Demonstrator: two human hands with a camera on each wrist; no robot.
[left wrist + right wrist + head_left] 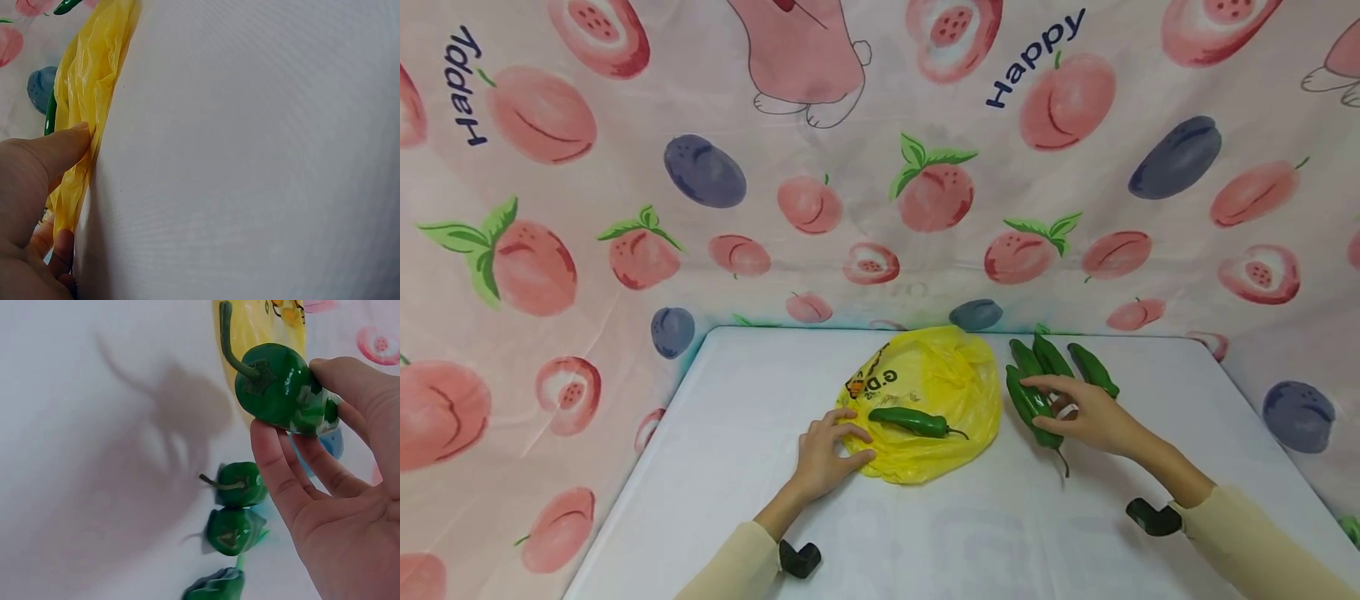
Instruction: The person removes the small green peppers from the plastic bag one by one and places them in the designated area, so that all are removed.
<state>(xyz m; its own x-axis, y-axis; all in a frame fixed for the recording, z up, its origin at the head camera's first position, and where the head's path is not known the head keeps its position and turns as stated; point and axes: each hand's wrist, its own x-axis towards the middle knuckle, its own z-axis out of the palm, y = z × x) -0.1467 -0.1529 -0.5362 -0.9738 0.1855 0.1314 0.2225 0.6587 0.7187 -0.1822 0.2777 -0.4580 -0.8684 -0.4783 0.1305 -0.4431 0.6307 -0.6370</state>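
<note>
A yellow plastic bag (955, 358) with dark print lies flat on the white table, and one green chili pepper (910, 422) rests on top of it. My left hand (827, 454) rests at the bag's left edge, fingers spread and slightly bent, with the thumb touching the crumpled plastic (94, 81) in the left wrist view. To the right of the bag, my right hand (1090, 415) pinches another green chili pepper (275, 387) between thumb and fingers. That pepper is raised above the table, its stem toward me, its shadow below.
Several more green chili peppers lie behind my right hand, among them one at the far right (1093, 369) and a pair (237, 484) side by side. The white table (970, 542) ends at a fruit-printed cloth backdrop (850, 167). Black wrist devices (800, 559) sit at both sleeves.
</note>
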